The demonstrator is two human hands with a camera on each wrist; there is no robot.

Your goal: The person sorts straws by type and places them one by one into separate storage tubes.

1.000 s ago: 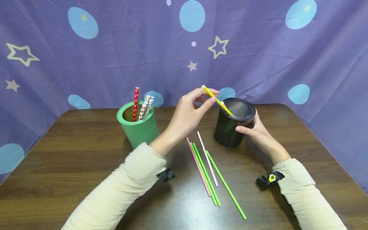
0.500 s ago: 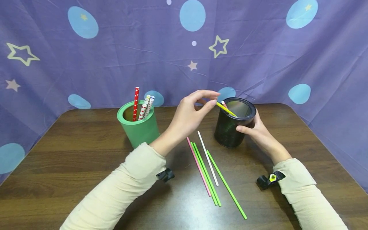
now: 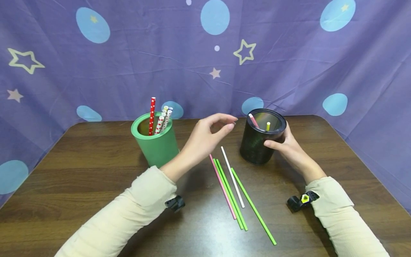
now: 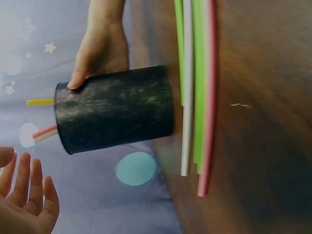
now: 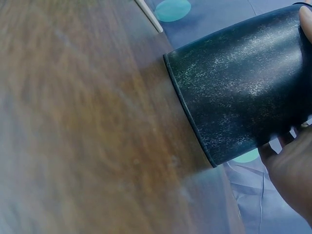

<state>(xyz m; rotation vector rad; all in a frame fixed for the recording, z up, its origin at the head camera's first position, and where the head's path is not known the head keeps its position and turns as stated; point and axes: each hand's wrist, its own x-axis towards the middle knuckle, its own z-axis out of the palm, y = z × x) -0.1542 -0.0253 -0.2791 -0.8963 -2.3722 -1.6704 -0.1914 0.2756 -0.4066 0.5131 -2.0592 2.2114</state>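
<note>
My right hand (image 3: 293, 153) grips the black can (image 3: 257, 148) from its right side, thumb across the near wall. A yellow straw (image 3: 268, 126) stands in the can, its tip just above the near rim, and a pink straw (image 3: 253, 120) leans at the left rim. In the left wrist view, a pale straw (image 4: 46, 137) shows beside the pink one. Left of the can, my left hand (image 3: 205, 137) hovers with nothing held, fingers loosely bent and apart from thumb. The right wrist view shows the can's lower wall (image 5: 234, 87) and part of the gripping hand.
A green can (image 3: 157, 151) stands at left with a red starred straw (image 3: 152, 116) and several patterned white straws (image 3: 159, 125). Between the cans, nearer me, lie a pink straw (image 3: 223, 189), a white straw (image 3: 233, 178) and green straws (image 3: 253, 207). A purple curtain (image 3: 179, 53) hangs behind.
My left hand let go of the yellow straw, which slid into the black can and now stands more upright. That hand drew back left and down. My right hand stayed on the can.
</note>
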